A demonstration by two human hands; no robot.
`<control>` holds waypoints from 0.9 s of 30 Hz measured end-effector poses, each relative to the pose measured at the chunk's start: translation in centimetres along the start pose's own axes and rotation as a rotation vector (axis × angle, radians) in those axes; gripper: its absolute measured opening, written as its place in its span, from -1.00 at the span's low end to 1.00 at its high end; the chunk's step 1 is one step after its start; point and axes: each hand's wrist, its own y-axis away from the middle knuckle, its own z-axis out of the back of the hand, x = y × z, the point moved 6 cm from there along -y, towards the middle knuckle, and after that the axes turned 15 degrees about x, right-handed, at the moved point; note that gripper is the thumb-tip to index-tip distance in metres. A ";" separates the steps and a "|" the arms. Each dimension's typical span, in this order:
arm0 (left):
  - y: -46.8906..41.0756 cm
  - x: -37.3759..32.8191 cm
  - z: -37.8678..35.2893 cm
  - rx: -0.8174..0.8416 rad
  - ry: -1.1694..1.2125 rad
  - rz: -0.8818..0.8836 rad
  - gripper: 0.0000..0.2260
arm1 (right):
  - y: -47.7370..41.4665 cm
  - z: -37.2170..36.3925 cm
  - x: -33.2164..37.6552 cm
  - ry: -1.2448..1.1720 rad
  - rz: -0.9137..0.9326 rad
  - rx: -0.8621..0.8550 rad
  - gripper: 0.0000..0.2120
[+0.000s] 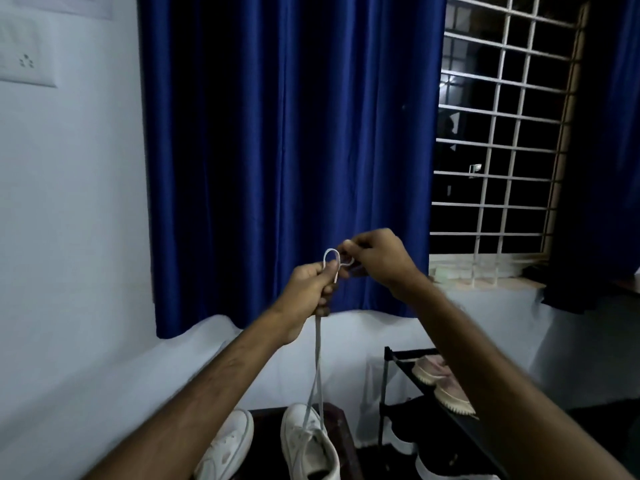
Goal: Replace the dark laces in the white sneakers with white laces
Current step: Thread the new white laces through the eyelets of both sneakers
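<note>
Two white sneakers stand on a dark surface at the bottom: the left sneaker (228, 445) and the right sneaker (308, 445). A white lace (318, 362) rises taut in two strands from the right sneaker up to my hands. My left hand (311, 285) is closed around both strands, with a loop of lace sticking out above the fist. My right hand (374, 258) pinches the lace end beside that loop, in front of the blue curtain. No dark lace is visible.
A black shoe rack (391, 375) stands at the right with pale shoes (440, 382) on top and black-and-white shoes (405, 441) below. A blue curtain (287, 150) and a barred window (502, 133) fill the background. White wall lies to the left.
</note>
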 end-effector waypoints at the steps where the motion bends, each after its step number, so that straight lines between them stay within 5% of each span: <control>1: -0.1 -0.2 0.2 -0.013 -0.020 0.004 -0.72 | 0.3 -0.3 -0.1 -0.081 -0.015 0.047 -0.73; 5: -0.6 -0.7 0.3 -0.031 -0.089 0.035 -0.71 | 0.5 -1.1 0.4 -0.068 -0.033 0.208 -0.66; 10: -1.2 -1.5 0.4 -0.096 -0.285 0.055 -0.77 | -0.3 0.3 0.4 0.368 0.021 -0.039 -0.55; 12: -1.2 -1.9 0.3 -0.097 -0.337 0.053 -0.75 | 0.1 0.1 0.5 0.207 0.046 0.019 -0.61; 18: -0.7 -2.4 -0.4 -0.041 -0.346 0.012 -0.79 | 2.2 -3.5 -1.0 -0.064 -0.134 0.600 -0.50; 22: -1.1 -2.0 0.1 -0.052 -0.382 0.015 -0.80 | 2.2 -3.1 -1.3 -0.072 -0.082 0.558 -0.65; 27: -1.4 -1.6 0.6 -0.030 -0.418 0.078 -0.86 | 2.3 -2.6 -2.5 -0.040 -0.145 0.531 -0.53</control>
